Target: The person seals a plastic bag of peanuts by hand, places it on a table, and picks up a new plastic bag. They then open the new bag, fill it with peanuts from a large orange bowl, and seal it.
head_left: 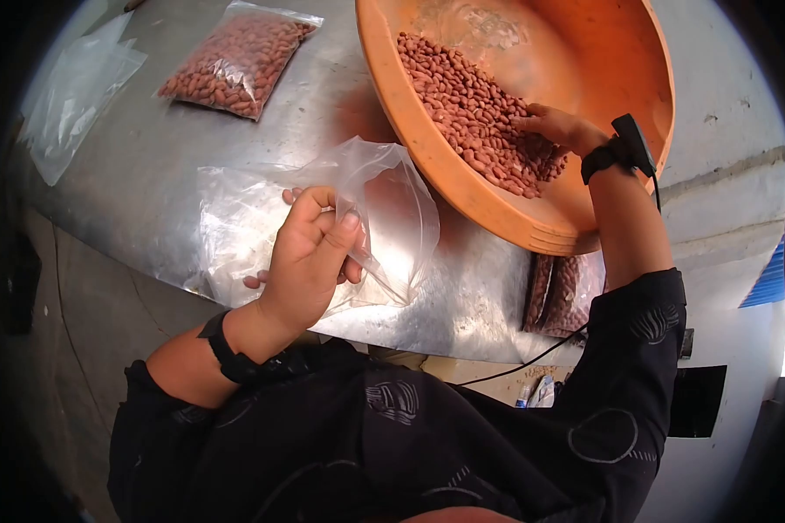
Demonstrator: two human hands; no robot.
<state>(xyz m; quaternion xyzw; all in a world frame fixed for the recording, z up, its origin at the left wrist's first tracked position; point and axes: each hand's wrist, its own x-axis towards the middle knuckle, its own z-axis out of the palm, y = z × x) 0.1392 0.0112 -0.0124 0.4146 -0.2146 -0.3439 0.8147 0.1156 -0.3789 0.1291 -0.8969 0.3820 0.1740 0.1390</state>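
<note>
My left hand (314,240) pinches the edge of a clear plastic bag (401,209) between thumb and fingers. The bag's mouth is held up above the metal table. A few loose peanuts lie near this hand, partly behind it. My right hand (560,129) reaches into a large orange basin (624,52), at the heap of reddish-brown peanuts (471,109). One digit there is stretched out over the peanuts; the other fingers are mostly hidden. The basin is tilted, with the peanuts gathered along its left side.
A filled bag of peanuts (240,61) lies on the metal table (170,139) at the upper left. Flat clear bags (78,96) are at the far left. Another filled bag (567,292) sits below the basin's rim. A black cable (532,359) runs near my right arm.
</note>
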